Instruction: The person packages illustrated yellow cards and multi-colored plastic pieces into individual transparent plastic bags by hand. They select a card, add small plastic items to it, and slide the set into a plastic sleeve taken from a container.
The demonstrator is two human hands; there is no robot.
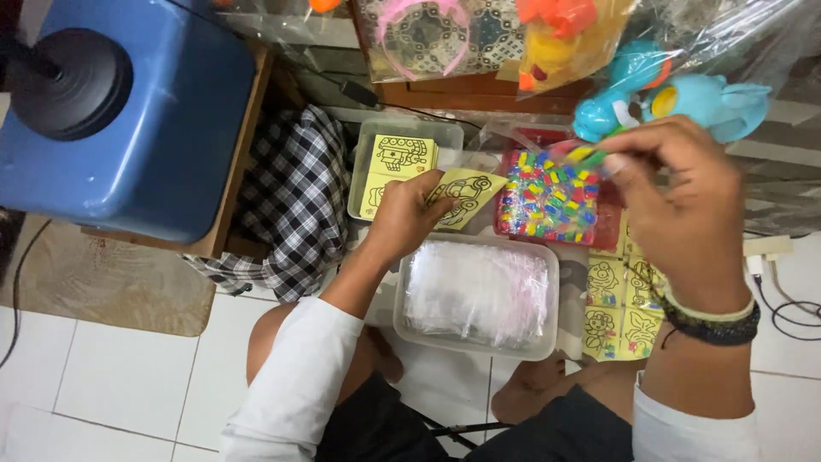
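Note:
My left hand (407, 214) grips a yellow card (469, 195) with a black line drawing of a car, held above the floor. My right hand (676, 210) is raised nearer the camera and pinches a few small coloured tubes (580, 156) between thumb and fingers. Below them a red tray (609, 224) holds several small coloured tubes in a clear bag. A clear tub (369, 137) at the back holds more yellow drawing cards (398, 157). Another clear tub (472, 342) in front of my knees is filled with small clear plastic bags.
More yellow drawing cards (617, 310) lie on the floor at right. A checked cloth (291, 201) hangs beside a blue container (137, 111) with a black lid on a wooden stand. Bagged plastic toys (684, 96) sit at the back right. Cables (787, 299) run at right.

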